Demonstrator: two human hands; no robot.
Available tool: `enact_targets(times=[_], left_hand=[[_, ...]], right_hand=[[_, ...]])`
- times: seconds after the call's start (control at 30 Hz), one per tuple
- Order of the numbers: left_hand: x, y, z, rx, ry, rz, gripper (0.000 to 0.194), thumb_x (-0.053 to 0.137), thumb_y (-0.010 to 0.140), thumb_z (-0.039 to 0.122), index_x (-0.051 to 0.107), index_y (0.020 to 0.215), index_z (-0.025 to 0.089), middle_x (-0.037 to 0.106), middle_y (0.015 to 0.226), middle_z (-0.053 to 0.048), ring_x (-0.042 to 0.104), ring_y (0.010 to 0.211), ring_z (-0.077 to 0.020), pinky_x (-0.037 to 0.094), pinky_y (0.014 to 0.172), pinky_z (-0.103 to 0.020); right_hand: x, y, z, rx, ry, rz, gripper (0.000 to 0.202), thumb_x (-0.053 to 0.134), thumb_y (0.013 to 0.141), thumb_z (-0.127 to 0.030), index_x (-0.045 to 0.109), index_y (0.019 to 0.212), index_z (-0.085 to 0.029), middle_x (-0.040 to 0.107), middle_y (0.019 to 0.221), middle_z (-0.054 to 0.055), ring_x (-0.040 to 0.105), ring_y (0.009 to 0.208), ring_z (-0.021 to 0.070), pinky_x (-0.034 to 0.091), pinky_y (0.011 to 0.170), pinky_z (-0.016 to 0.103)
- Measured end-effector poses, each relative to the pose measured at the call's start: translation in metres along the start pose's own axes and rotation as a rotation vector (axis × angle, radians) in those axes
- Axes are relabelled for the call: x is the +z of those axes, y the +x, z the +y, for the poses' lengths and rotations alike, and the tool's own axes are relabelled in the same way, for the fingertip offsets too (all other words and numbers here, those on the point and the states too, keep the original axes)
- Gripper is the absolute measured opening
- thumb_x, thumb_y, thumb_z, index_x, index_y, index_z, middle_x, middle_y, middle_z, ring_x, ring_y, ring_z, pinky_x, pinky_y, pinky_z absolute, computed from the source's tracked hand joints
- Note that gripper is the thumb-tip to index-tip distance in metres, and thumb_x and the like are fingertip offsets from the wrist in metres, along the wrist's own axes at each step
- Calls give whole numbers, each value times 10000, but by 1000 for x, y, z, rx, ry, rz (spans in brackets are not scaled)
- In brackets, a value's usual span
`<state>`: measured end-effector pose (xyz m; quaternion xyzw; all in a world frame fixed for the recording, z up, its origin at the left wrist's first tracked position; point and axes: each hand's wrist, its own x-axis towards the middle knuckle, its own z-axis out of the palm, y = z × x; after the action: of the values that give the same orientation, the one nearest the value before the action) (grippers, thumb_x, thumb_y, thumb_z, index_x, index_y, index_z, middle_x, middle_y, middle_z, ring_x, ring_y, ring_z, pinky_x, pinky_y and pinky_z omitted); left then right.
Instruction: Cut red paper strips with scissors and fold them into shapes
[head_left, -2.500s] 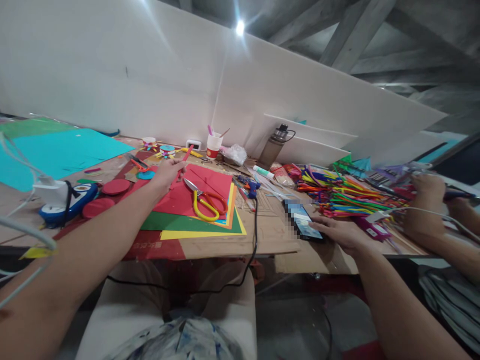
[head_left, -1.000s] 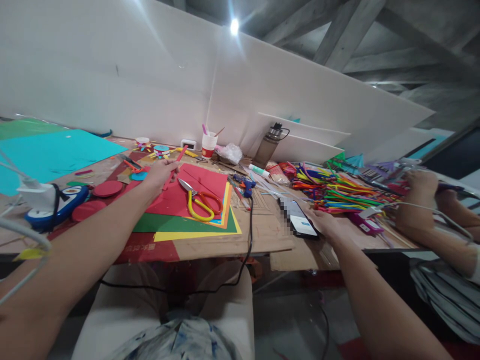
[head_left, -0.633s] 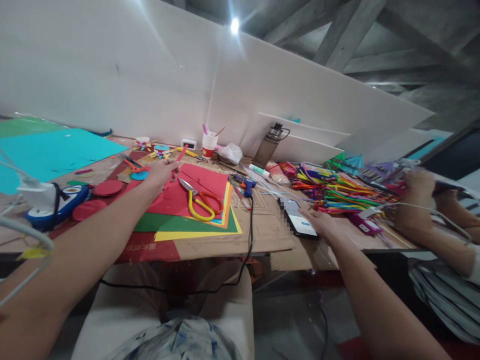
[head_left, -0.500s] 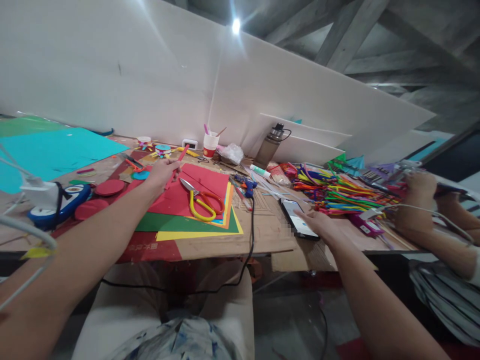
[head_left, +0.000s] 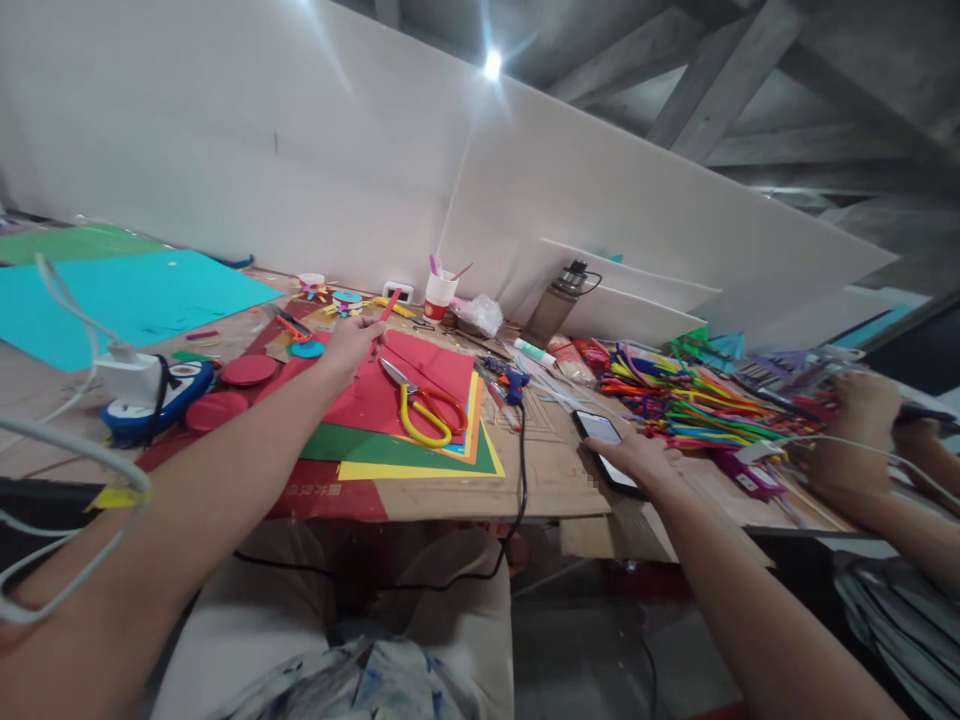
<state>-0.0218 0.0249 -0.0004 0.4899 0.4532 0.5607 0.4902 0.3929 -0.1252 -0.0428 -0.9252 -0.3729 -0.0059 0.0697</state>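
Note:
My left hand (head_left: 352, 345) pinches a narrow red strip (head_left: 391, 304) above the red sheet (head_left: 442, 365). Under that sheet lie green (head_left: 360, 447) and yellow paper (head_left: 420, 471). Scissors with yellow and red handles (head_left: 425, 412) rest on the stack, blades half apart, right of my left hand. On the right, my right hand (head_left: 637, 455) is over a phone (head_left: 609, 450) with a lit screen; its thumb reaches onto the glass, and the other fingers are mostly hidden. A blue glue gun (head_left: 513, 382) lies between the stack and the phone.
Colourful pipe cleaners (head_left: 697, 400) spread at the right, beside another person's arms (head_left: 855, 440). A bottle (head_left: 559, 305) and paper cup (head_left: 439, 295) stand at the back. Red discs (head_left: 250, 370), a blue tape dispenser (head_left: 187, 388) and white cables (head_left: 82, 455) are at the left.
The view has shifted, so the scene sits slightly further right. My right thumb has moved up along the phone screen. My left hand still holds the red strip.

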Motion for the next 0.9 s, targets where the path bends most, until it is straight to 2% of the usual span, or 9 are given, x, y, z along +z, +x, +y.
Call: enact_targets(times=[0.17,0.27,0.33,0.4,0.5,0.57,0.67,0.77,0.9], left_hand=[[-2,2,0,26,-41,16,150,587,778,140,526,641,158,542,555,23,430,412,-64,333,400,-189],[-3,3,-2,21,-48,18,148,585,778,151,535,639,155,542,555,19,432,414,-65,332,401,-191],[-3,3,-4,9,-54,1,165,576,793,171,536,634,154,540,561,13,432,416,-66,324,398,-193],[-3,4,-6,7,-51,-16,171,571,806,193,544,643,151,541,573,11,432,421,-65,326,405,-195],[-3,3,-7,41,-21,-16,153,575,803,204,544,663,154,541,576,17,437,430,-64,338,433,-197],[-2,1,-6,94,4,-2,126,581,795,210,533,687,166,541,575,26,427,431,-67,332,445,-205],[1,-3,-8,195,78,3,74,584,795,238,548,771,177,549,598,31,451,479,-89,351,488,-217],[5,-9,-10,366,272,-42,57,571,810,239,570,819,183,599,685,5,547,623,-128,412,604,-241],[12,-24,-11,533,616,-150,156,515,843,206,618,960,198,657,824,-35,584,738,-172,423,706,-294]], right_hand=[[-3,-5,3,60,35,17,826,689,623,-657,577,1304,-202,504,1343,269,387,1298,510,345,950,648],[-13,-14,-8,88,52,131,800,657,679,-651,587,1272,-119,415,1397,320,327,1329,529,339,973,644],[-22,-23,-30,-36,153,232,718,606,747,-605,583,1258,-102,436,1378,299,375,1301,508,341,983,640],[-30,-35,-65,-317,370,284,571,591,777,-517,598,1187,-120,558,1242,244,510,1188,403,396,973,561],[-37,-58,-134,-661,788,127,476,581,791,-506,581,1110,-153,642,1053,146,622,917,252,494,841,416],[-37,-75,-181,-758,943,5,426,587,798,-508,579,1063,-175,651,1019,106,620,875,211,500,798,365],[-32,-94,-236,-766,1074,-172,368,574,810,-502,575,993,-182,650,980,74,609,842,181,492,753,329],[-24,-103,-264,-725,1190,-270,393,587,797,-533,566,973,-183,643,974,62,598,839,171,479,719,307],[-11,-103,-269,-636,1347,-350,423,647,739,-559,548,921,-190,628,897,30,578,761,144,456,651,265]])
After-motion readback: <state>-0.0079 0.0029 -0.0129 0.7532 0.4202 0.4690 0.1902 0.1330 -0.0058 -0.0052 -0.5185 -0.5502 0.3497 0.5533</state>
